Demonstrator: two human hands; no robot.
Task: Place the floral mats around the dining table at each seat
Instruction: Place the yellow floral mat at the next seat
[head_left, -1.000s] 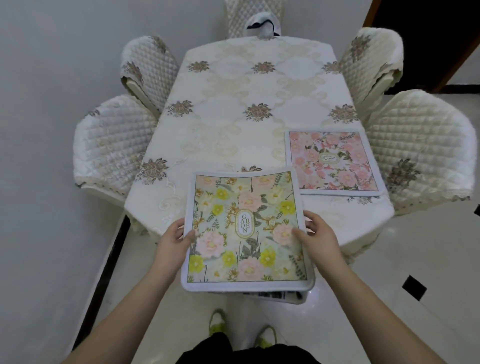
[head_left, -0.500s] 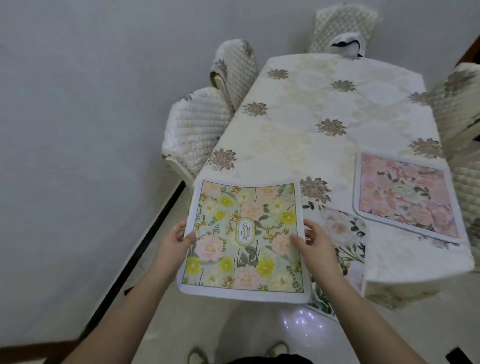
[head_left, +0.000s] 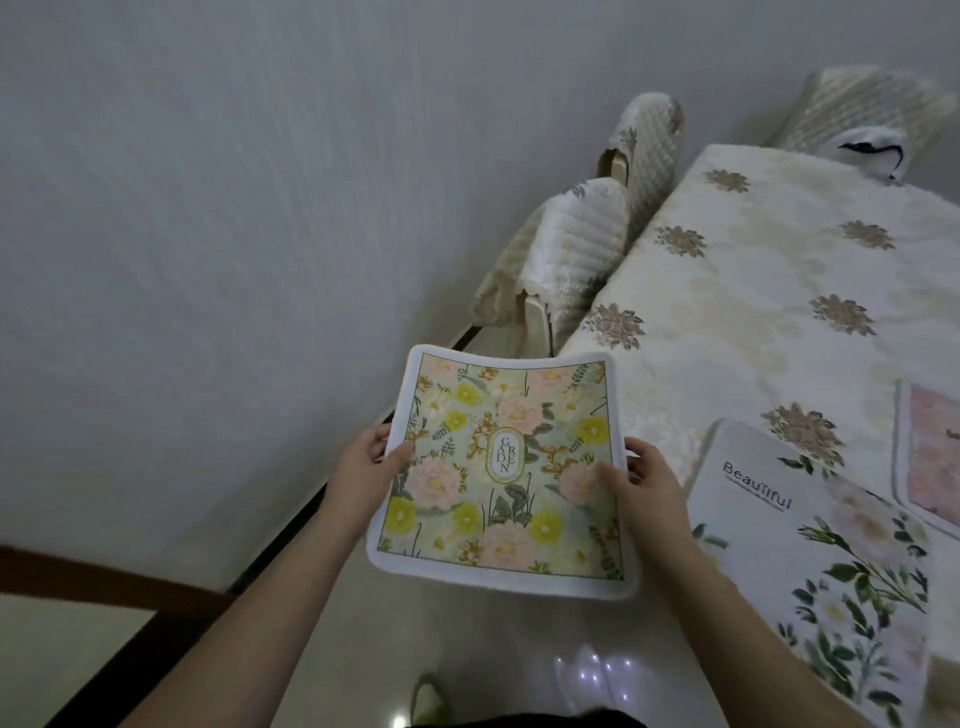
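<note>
A green and yellow floral mat (head_left: 506, 467) hangs in the air off the table's near left corner. My left hand (head_left: 366, 462) pinches its left edge and my right hand (head_left: 641, 480) grips its right edge, thumb on top. A white mat with green leaves and the word "Beautiful" (head_left: 826, 561) lies on the near end of the dining table (head_left: 753, 312), partly overhanging the edge. A pink floral mat (head_left: 932, 452) lies flat at the right side, cut off by the frame.
Two quilted cream chairs (head_left: 571, 260) stand along the table's left side, close to the grey wall (head_left: 208, 234). Another chair (head_left: 872, 109) stands at the far end, a white item with dark trim in front of it. Glossy floor lies below.
The view has swung left and closer to the wall. Both hands carried the green and yellow mat left off the table end, uncovering the white "Beautiful" mat that lay beneath it.
</note>
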